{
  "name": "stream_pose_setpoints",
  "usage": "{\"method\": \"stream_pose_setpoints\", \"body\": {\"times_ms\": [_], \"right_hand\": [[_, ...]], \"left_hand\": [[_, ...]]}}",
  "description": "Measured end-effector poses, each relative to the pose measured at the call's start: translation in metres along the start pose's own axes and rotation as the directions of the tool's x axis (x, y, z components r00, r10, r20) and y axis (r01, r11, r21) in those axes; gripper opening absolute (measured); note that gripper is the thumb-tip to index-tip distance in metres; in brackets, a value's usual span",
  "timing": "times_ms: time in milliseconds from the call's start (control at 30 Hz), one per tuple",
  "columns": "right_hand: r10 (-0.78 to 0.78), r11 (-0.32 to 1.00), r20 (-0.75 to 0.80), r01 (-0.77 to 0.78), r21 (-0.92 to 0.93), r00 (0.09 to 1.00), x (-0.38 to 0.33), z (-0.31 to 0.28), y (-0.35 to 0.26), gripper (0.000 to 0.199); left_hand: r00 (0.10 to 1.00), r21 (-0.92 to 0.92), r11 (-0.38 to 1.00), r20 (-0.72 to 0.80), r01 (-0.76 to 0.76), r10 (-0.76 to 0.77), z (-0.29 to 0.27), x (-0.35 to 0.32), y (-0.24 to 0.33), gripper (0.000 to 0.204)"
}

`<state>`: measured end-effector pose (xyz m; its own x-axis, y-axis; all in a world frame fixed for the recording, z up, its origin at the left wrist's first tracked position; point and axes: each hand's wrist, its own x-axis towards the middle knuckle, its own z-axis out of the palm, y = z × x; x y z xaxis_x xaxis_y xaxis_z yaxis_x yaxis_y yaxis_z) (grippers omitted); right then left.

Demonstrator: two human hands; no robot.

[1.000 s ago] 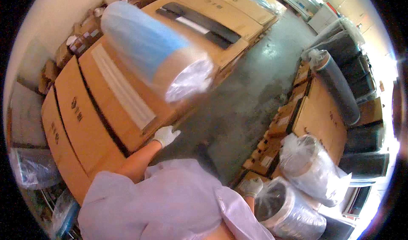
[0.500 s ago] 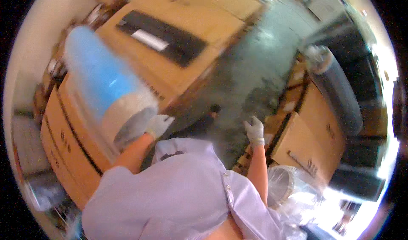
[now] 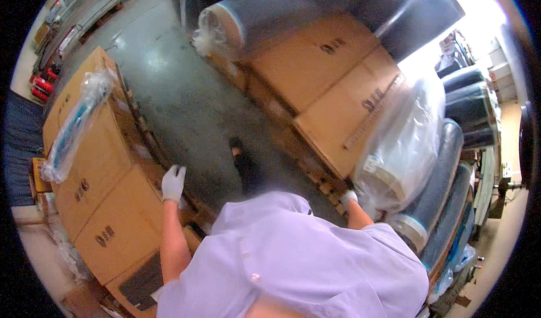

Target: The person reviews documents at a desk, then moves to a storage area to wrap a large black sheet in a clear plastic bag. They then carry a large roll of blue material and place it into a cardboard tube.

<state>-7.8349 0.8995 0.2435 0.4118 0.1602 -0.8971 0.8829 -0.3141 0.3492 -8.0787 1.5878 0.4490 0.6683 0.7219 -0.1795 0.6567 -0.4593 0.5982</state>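
while l hand [image 3: 173, 184] is spread, r hand [image 3: 349, 197], can't tell grip, is nr shiny plastic-wrapped roll [image 3: 404, 143].

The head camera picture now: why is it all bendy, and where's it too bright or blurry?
Head view: the fisheye lens bends straight edges and leaves black corners; head view, upper right: white glare washes out the background; head view, right: shine streaks the plastic-wrapped roll; head view, top: the dark roll looks soft, perhaps from motion.

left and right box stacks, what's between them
The head view shows grey floor between them, plus the person's dark-trousered leg and lilac shirt.
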Motion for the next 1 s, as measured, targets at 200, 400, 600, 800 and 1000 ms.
{"method": "stream_pose_setpoints", "body": {"times_ms": [200, 400, 600, 800, 1000], "right_hand": [[0.311, 0.326, 0.261, -0.360, 0.874, 0.914, 0.056, -0.190, -0.043, 0.027], [0.377, 0.759, -0.445, 0.005, 0.652, 0.812, 0.229, -0.553, -0.005, 0.019], [0.151, 0.923, -0.806, 0.209, 0.322, 0.573, 0.244, -1.026, 0.003, 0.015], [0.252, 0.698, -0.728, 0.401, 0.593, 0.637, 0.274, -1.187, -0.028, 0.016], [0.120, 0.913, -0.417, 0.065, 0.403, 0.901, 0.372, -1.200, 0.003, 0.025]], "left_hand": [[0.831, -0.182, 0.812, 0.147, 0.555, -0.536, -0.052, 0.187, -0.046, 0.055], [0.701, 0.226, 0.693, 0.058, 0.684, -0.711, -0.115, 0.248, -0.174, 0.056], [0.330, 0.062, 0.328, -0.016, 0.943, -0.944, -0.147, 0.254, -0.264, 0.054], [0.325, 0.031, 0.329, 0.092, 0.944, -0.941, -0.215, 0.453, -0.360, 0.055], [0.612, 0.093, 0.621, 0.114, 0.778, -0.783, -0.328, 0.785, -0.385, 0.058]]}}
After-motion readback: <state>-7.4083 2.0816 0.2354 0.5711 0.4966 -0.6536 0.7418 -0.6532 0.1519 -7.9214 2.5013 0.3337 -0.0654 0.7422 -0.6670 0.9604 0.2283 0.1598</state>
